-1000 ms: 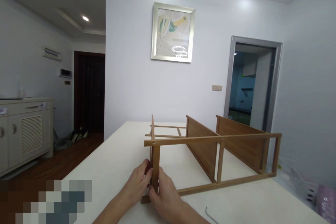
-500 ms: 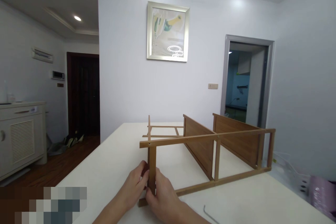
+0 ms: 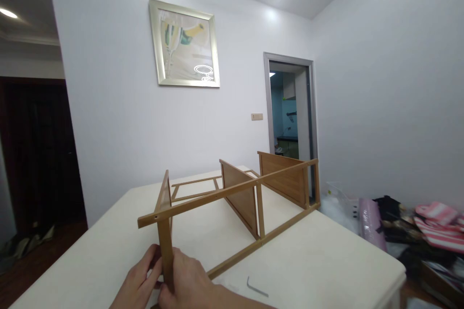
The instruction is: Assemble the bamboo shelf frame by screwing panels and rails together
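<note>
A brown wooden shelf unit (image 3: pixel 237 219) lies on its side on the white table (image 3: pixel 311 256), its panels standing upright between two ladder-like side frames. My left hand (image 3: pixel 139 280) is closed at the near end, its curled fingers against the outer side of the end shelf panel (image 3: pixel 165 193) and its crossbar. From the inner side my right hand (image 3: pixel 192 277) grips the same end, thumb in front of the crossbar. The fingertips of both hands are partly hidden behind the wood. Right of my right hand lies a bent metal hex key (image 3: pixel 257 289).
Behind the table is a white wall with a framed picture (image 3: pixel 184 46). A doorway (image 3: pixel 290 111) opens at the back right. On the floor to the right sit a purple roll (image 3: pixel 369 224), red-and-white striped cloth (image 3: pixel 440 227) and other clutter. The table's right corner (image 3: pixel 402 273) is in view.
My view has swung right, bringing the floor clutter into sight and shifting the shelf unit leftward in the picture. Both hands stay at the same end of the shelf unit.
</note>
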A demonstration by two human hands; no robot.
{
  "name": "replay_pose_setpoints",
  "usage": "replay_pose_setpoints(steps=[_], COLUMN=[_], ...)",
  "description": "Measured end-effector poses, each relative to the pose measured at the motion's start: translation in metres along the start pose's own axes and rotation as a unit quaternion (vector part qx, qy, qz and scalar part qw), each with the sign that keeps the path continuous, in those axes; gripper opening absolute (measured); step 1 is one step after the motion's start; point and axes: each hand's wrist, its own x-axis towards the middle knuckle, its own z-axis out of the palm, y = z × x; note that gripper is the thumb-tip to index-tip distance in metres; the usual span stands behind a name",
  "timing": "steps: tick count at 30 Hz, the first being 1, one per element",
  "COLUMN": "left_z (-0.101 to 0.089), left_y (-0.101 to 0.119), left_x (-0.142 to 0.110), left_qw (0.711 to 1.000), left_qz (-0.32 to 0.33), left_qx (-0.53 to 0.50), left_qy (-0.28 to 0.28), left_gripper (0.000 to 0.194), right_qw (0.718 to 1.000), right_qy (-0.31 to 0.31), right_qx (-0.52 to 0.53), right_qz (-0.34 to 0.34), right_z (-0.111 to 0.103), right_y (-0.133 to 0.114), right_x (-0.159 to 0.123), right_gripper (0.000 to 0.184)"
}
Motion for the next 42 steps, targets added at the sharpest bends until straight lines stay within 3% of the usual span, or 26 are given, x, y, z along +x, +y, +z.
replay_pose_setpoints(steps=[29,42], left_z=[0.0008,-0.0001], left_y=[0.0016,0.0027], left_x=[-0.0003,-0.0018], left_qw=[1.000,1.000], left_qz=[0.001,-0.004], left_qx=[-0.005,-0.003], left_qy=[0.022,0.002], left_gripper=[0.034,0.038], right_qw=[0.999,0.999], right_qy=[-0.008,-0.006], right_qx=[0.030,0.032], right_qz=[0.007,0.010], right_z=[0.0000,-0.0014], right_y=[0.0017,-0.0005], right_x=[-0.0011,-0.0012], right_gripper=[0.052,0.052])
